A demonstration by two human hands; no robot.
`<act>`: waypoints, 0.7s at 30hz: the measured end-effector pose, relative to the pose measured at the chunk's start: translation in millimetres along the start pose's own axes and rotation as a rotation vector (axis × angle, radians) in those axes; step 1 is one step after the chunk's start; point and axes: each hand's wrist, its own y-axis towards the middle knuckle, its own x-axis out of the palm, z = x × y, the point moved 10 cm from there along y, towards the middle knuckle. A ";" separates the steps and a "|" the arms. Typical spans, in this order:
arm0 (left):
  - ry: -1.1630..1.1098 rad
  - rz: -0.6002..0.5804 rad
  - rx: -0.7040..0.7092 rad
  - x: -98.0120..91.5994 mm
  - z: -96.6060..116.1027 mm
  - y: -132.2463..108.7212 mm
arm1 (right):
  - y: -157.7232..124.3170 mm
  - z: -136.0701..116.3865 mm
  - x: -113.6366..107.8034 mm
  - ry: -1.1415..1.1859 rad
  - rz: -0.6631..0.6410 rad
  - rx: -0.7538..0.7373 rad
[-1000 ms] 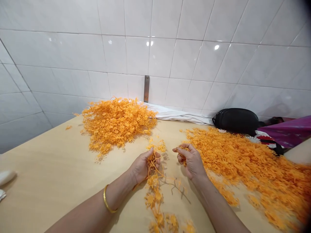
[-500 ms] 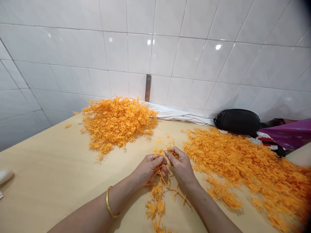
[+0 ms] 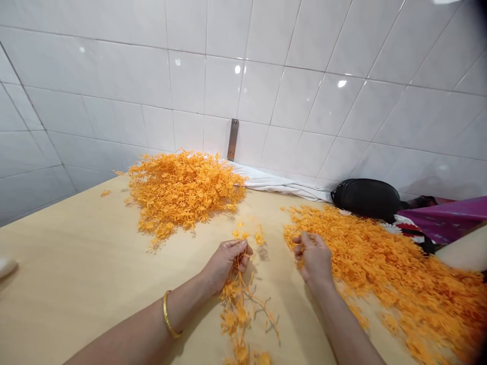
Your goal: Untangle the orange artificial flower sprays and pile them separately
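Note:
My left hand (image 3: 230, 261), with a gold bangle at the wrist, pinches an orange plastic flower stem (image 3: 247, 291) near its top. Its branches hang toward me, some with flowers and at least one bare. Small yellow-orange blossoms (image 3: 239, 232) show just above the fingertips. My right hand (image 3: 315, 256) is apart from the stem, at the left edge of a spread of loose orange flowers (image 3: 380, 253). Its fingers are curled, and bits of orange flower show between them; how many it holds is hidden.
A tall heap of orange flower sprays (image 3: 186, 192) stands at the back left of the table (image 3: 95, 274). Against the tiled wall lie a white cloth (image 3: 274, 181) and a black case (image 3: 367, 198). Purple fabric (image 3: 452, 218) is at the right. A white object (image 3: 6, 266) sits at the left edge.
My right hand has left the stem and moved right to the loose flowers. My left hand keeps its pinch on the stem, and a small blossom cluster now lies apart on the table.

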 end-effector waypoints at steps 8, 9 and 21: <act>-0.187 0.016 -0.066 -3.0 -1.7 2.5 | -35.1 22.5 53.8 -0.017 -0.420 0.244; -0.190 -0.003 -0.071 -0.6 -2.5 2.1 | -39.1 26.8 57.6 -0.014 -0.451 0.276; -0.202 0.029 -0.015 0.2 0.8 2.2 | -37.2 22.2 68.2 -0.083 -0.524 0.086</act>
